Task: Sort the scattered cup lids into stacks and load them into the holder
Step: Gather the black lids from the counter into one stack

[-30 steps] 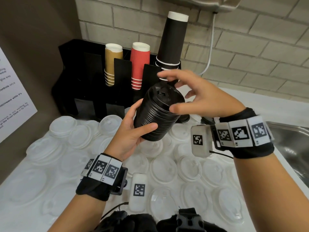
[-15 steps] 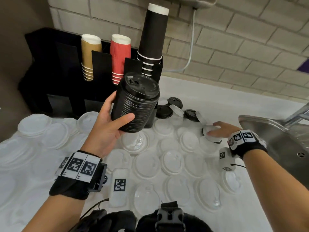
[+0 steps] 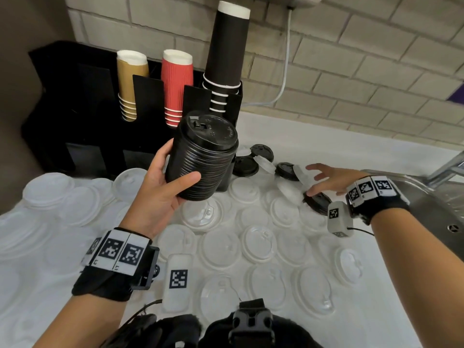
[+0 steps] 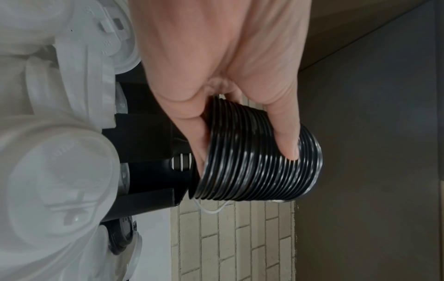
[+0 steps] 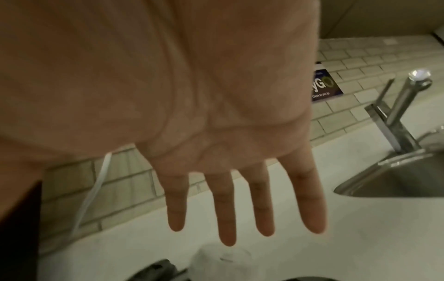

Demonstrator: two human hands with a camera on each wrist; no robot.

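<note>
My left hand (image 3: 170, 187) grips a tall stack of black lids (image 3: 203, 156), tilted, above the counter in front of the black holder (image 3: 82, 136); the left wrist view shows thumb and fingers wrapped round the stack of black lids (image 4: 257, 167). My right hand (image 3: 324, 180) hovers open, fingers spread, just over a single black lid (image 3: 317, 200) lying among white lids (image 3: 251, 247). In the right wrist view the straight fingers (image 5: 225, 209) hold nothing. Loose black lids (image 3: 247, 165) lie right of the holder.
The holder carries tan cups (image 3: 130, 84), red cups (image 3: 175, 86) and tall black cups (image 3: 227, 56). White lids cover most of the counter. A steel sink (image 3: 437, 204) and tap (image 5: 398, 112) stand at the right. A brick wall backs the counter.
My right hand left the top of the stack, swung right and down to the counter, and now hovers open over a black lid. The left hand keeps holding the stack.
</note>
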